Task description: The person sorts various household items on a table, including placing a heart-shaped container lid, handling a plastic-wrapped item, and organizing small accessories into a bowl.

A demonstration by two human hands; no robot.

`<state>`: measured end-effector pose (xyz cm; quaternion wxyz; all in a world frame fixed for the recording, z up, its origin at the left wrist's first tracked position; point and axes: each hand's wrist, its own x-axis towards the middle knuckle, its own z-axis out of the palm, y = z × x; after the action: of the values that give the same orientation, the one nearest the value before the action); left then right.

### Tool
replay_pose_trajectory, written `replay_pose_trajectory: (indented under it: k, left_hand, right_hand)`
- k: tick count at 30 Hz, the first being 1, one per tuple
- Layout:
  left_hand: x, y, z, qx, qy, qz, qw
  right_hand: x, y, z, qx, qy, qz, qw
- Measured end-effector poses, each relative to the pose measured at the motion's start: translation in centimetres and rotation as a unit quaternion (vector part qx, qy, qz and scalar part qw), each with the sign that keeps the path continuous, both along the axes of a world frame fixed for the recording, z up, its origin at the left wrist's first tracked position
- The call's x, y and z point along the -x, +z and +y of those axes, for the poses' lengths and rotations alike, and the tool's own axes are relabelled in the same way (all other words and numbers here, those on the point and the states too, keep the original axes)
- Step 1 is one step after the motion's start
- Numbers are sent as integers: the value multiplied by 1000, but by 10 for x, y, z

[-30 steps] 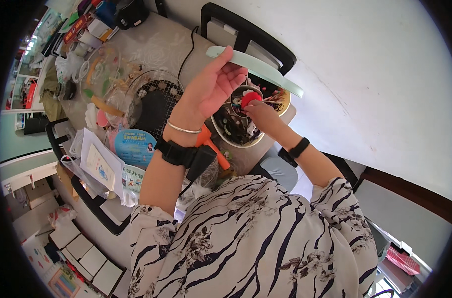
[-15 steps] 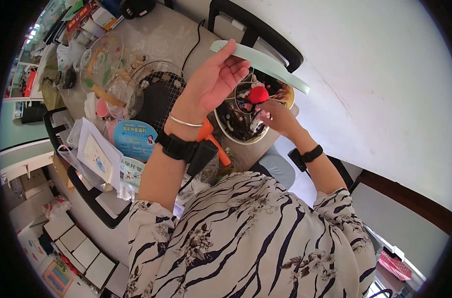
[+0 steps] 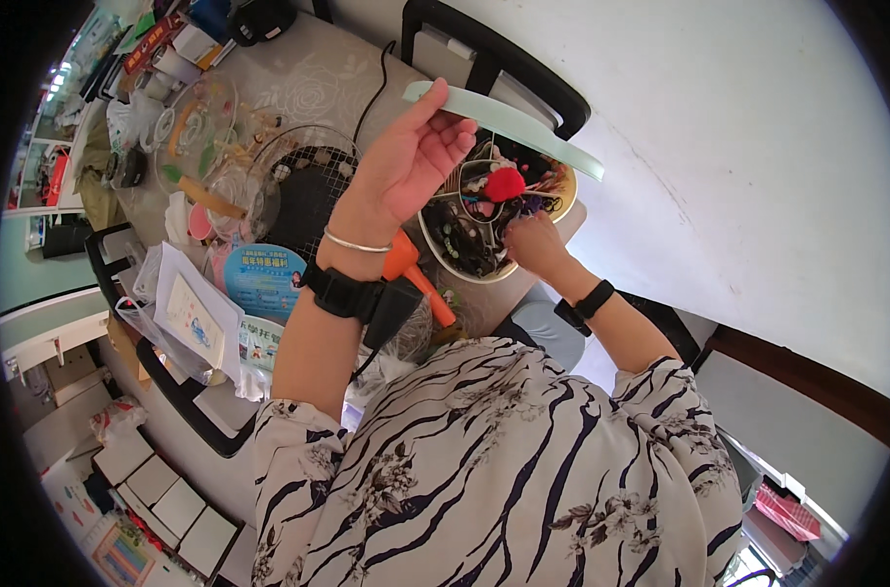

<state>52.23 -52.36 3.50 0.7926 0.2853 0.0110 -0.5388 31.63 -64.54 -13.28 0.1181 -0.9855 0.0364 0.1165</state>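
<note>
A pale green round lid is tilted up over the far side of a round divided box, its edge gripped by my left hand between thumb and fingers. Inside the box's compartments lie dark hair ties and clips, with a red pompom near the middle. My right hand reaches into the near right of the box, fingers curled down among small dark and purple pieces. Its fingertips are partly hidden, so what they pinch is unclear.
An orange hair dryer lies left of the box. Further left stand a black wire rack, clear plastic containers, a blue leaflet and papers. A black-framed chair back is beyond the box.
My right hand has moved down into the box's right side, its fingers now curled. My left hand still keeps the lid raised, and the view has shifted slightly.
</note>
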Motion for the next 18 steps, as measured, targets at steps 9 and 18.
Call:
replay_pose_trajectory:
  k: [9,18]
  left_hand:
    - [14,-1,20,-25,7,4,1000]
    - [61,-33,71,-84,18,50,995]
  right_hand:
    - [18,42,-10,-134,-45,-92,986]
    - [56,169,-42,-744,-208,-247,585]
